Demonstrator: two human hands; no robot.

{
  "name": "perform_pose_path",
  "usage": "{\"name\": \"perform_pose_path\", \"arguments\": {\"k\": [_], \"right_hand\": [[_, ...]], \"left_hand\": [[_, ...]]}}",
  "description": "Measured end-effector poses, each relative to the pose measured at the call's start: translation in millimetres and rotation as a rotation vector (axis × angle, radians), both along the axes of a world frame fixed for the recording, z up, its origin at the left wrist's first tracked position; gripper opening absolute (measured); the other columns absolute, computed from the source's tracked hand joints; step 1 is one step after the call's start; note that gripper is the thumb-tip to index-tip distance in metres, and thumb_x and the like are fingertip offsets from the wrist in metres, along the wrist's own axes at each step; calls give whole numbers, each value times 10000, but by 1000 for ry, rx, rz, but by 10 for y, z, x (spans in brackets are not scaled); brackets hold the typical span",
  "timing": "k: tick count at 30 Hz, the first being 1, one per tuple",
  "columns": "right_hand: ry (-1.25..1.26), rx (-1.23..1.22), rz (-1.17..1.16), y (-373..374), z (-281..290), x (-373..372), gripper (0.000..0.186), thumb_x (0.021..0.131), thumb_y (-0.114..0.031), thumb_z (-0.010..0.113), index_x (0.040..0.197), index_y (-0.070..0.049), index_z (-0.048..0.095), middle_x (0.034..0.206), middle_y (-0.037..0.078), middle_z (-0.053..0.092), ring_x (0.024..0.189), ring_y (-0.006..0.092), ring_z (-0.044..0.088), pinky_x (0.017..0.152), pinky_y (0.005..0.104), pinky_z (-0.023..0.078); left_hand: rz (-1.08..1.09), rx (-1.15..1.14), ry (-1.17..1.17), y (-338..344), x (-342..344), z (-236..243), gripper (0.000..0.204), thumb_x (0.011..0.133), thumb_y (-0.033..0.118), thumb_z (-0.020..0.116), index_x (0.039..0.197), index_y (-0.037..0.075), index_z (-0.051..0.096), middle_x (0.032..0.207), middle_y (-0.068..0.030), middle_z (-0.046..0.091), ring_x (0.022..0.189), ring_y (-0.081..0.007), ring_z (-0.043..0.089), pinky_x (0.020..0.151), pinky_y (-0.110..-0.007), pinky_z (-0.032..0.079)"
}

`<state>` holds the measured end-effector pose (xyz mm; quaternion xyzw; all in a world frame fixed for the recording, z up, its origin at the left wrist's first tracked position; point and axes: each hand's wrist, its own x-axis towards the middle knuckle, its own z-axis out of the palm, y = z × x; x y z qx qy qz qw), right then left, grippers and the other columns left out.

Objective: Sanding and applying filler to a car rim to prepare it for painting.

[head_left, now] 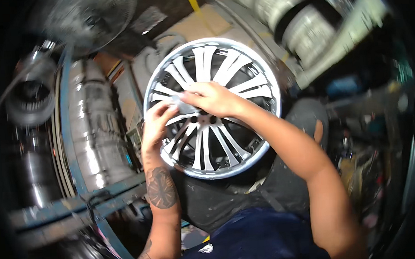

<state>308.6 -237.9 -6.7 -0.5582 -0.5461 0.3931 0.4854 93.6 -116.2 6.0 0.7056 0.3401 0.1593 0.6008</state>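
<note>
A silver multi-spoke car wheel rim [205,62] with a bright outer lip lies face up in front of me, between my legs. Over its left spokes, my left hand [157,123] has thumb and fingers pinched at the edge of a small piece of grey sandpaper [186,108]. My right hand [215,99] comes across the hub from the right, its fingers closed on the same piece. That hand hides part of the hub and some spokes. Bolt holes show just below the sandpaper.
On the left, a blue metal rack [67,131] holds stacked metal wheel barrels [93,120]. A large fan [91,21] stands at the far left. More rims [305,30] line a shelf at the far right. Cardboard [198,25] lies beyond the wheel.
</note>
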Motion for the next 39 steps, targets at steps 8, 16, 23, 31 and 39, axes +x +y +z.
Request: {"name": "perform_pose_path", "arguments": {"k": [8,16,23,31,39], "right_hand": [[161,-13,-84,-141,-227,134,375,909,-196,798,1206,21,721,1105,76,720,974,154,668,892,302,532],[507,-119,-259,-320,-482,416,187,914,-79,577,1092,-25,577,1293,197,687,1066,317,723,899,487,626],[-66,-170,-333,-334,-543,821,188,921,-94,716,1102,-42,713,966,21,688,804,106,620,717,243,494],[-213,-264,-294,-572,-456,1514,107,943,-124,781,944,-56,699,818,-24,674,702,55,570,635,244,443],[-408,-588,-151,-856,-531,1329,188,914,-187,794,966,-21,724,812,0,678,735,107,570,688,295,463]], "left_hand": [[46,390,116,190,-103,12,321,911,373,761,998,68,807,862,-122,777,798,-218,739,763,-353,556],[747,437,58,707,-981,-265,302,902,345,743,973,56,793,834,-171,757,816,-325,754,777,-421,567],[966,302,75,733,-1020,-460,419,886,350,709,1205,83,759,1186,-207,745,1156,-368,698,1036,-428,537],[1038,160,172,842,-833,-928,656,855,417,690,1303,-62,671,1251,-303,696,1224,-425,663,1088,-438,500],[963,82,377,467,-549,-1264,611,925,530,631,1068,-47,768,1134,-305,728,1154,-447,684,1038,-482,512]]}}
